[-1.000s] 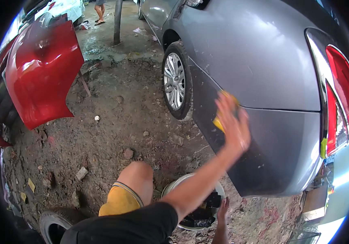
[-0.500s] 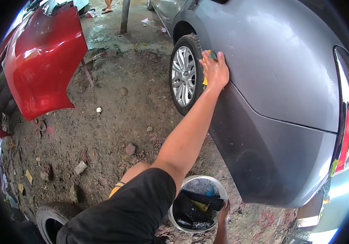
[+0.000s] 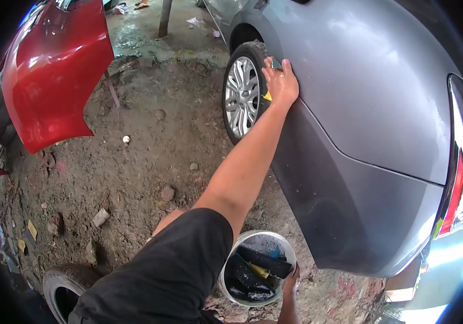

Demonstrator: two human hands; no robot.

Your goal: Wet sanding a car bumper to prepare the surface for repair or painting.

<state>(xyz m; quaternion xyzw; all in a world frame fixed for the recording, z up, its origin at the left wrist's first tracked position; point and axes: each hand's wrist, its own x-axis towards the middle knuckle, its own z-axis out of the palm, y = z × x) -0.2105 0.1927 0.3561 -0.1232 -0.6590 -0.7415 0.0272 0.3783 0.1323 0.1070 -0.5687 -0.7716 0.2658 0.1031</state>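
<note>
My left hand point(image 3: 283, 85) reaches up to the grey car point(image 3: 361, 97) and rests against its panel edge beside the rear wheel point(image 3: 242, 97). Under its fingers is a folded yellow sheet, seemingly sandpaper point(image 3: 267, 96), with a dark green-grey piece showing by the fingertips; the palm hides most of it. Low in view, my right hand point(image 3: 291, 282) grips the side of a whitish bucket point(image 3: 291, 243). Inside the bucket lie black flat pieces point(image 3: 247, 274) and a yellow strip point(image 3: 259, 269) in dark, sudsy water.
A red car body panel point(image 3: 53, 81) stands at the far left on a support. A loose tyre point(image 3: 61, 289) lies at the lower left. Stones and a brick piece point(image 3: 101, 217) dot the muddy ground. A post point(image 3: 164, 19) rises at the back, and the tail light point(image 3: 461, 173) is at right.
My left hand stays by the wheel arch, slightly higher in view, with less of the yellow sheet showing. The whole view has shifted slightly. My right hand remains on the bucket.
</note>
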